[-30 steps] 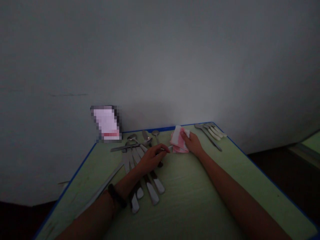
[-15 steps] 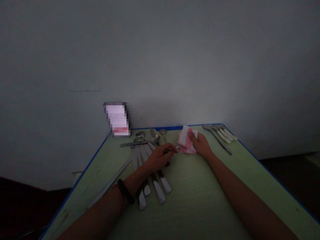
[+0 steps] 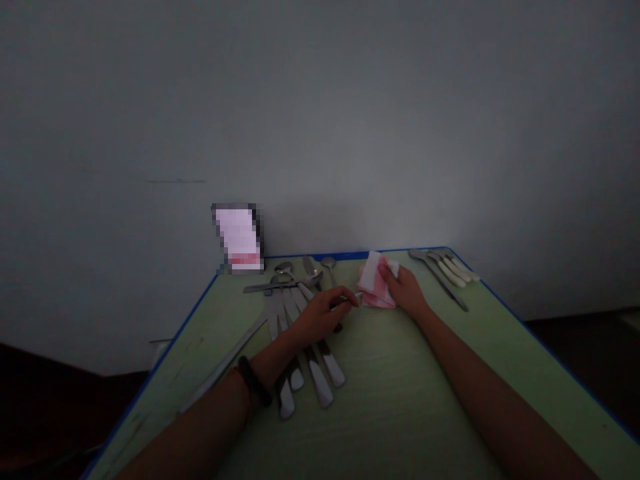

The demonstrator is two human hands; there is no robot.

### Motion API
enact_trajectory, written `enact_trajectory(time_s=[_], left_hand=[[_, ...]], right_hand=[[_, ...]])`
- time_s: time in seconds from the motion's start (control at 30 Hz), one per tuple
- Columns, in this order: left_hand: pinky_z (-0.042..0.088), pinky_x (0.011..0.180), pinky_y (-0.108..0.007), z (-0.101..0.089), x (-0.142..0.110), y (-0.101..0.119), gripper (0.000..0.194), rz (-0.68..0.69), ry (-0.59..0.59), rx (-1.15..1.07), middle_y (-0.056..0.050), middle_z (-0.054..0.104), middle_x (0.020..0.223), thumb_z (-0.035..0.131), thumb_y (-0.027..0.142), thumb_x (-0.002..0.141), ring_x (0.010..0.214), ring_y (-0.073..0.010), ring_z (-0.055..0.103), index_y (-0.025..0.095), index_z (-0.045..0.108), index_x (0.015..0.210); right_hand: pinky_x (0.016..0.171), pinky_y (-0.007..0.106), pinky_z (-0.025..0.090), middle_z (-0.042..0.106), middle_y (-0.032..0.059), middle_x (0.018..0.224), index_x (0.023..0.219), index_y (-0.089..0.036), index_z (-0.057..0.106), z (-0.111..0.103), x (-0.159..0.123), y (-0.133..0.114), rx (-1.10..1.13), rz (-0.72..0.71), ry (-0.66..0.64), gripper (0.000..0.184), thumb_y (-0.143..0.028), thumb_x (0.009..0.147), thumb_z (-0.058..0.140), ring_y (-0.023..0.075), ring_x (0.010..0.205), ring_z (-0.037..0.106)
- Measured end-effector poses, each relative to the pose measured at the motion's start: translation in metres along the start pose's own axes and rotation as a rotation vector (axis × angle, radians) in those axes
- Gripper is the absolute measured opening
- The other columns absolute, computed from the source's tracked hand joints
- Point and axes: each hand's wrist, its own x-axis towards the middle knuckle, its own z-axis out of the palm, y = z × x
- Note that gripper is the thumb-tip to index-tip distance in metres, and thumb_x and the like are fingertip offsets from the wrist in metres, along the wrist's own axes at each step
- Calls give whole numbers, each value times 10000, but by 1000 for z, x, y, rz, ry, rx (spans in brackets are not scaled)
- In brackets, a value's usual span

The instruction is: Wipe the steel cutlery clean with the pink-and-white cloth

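Note:
My left hand (image 3: 327, 312) pinches a thin metal piece of cutlery (image 3: 359, 294) above the table. Its far end disappears into a folded pink-and-white cloth (image 3: 374, 283), so I cannot tell whether it is a spoon or a fork. My right hand (image 3: 406, 289) grips that cloth, with the thumb on top. Beneath and beside my left wrist lie several metal knives (image 3: 320, 383), partly covered by the forearm. Just beyond are a few spoons (image 3: 329, 263).
A phone-like screen (image 3: 240, 237), blurred out, leans on the wall (image 3: 350, 133) at the table's back left. On the right lie a long metal utensil (image 3: 445, 283) and several white-handled pieces of cutlery (image 3: 455, 270). The green table (image 3: 390, 400) has a blue edge.
The whole view has shifted very slightly. Both hands keep nearly the same pose, still on the cutlery and the cloth.

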Motion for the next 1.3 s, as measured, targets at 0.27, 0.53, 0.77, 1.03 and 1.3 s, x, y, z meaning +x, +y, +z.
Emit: enact_trajectory(time_s=[0.27, 0.53, 0.77, 1.03, 1.3], left_hand=[[354, 462, -164, 0, 0, -1, 203, 7, -1, -13, 55, 489, 587, 438, 246, 806, 479, -68, 425, 168, 598, 902], [353, 464, -167, 0, 0, -1, 213, 6, -12, -19, 49, 513, 598, 444, 262, 812, 476, -69, 438, 163, 599, 918], [362, 467, -164, 1, 0, -2, 205, 8, -4, 6, 54, 494, 580, 440, 262, 819, 477, -68, 443, 174, 598, 917], [361, 461, -163, -1, 0, 1, 196, -5, -9, 17, 65, 445, 551, 432, 252, 810, 465, -68, 420, 170, 591, 892], [346, 469, -168, -2, 0, 2, 199, -19, 4, 48, 51, 501, 597, 439, 268, 810, 485, -71, 421, 171, 591, 894]], right_hand=[[619, 275, 408, 650, 66, 748, 782, -153, 595, 1, -2, -1, 19, 18, -13, 432, -511, 843, 362, 192, 680, 576], [616, 272, 406, 644, 63, 739, 776, -147, 591, 1, -1, 1, 28, 3, -10, 433, -513, 838, 368, 187, 673, 568], [606, 271, 406, 643, 62, 725, 781, -148, 597, 0, -1, 0, 16, 7, -11, 428, -508, 836, 371, 188, 662, 569], [609, 270, 397, 640, 63, 731, 766, -154, 585, 3, 0, 2, -9, -3, 6, 415, -500, 841, 368, 183, 670, 560], [627, 264, 403, 650, 65, 768, 808, -161, 591, 3, -1, -4, 25, -26, -12, 399, -475, 864, 350, 180, 692, 569]])
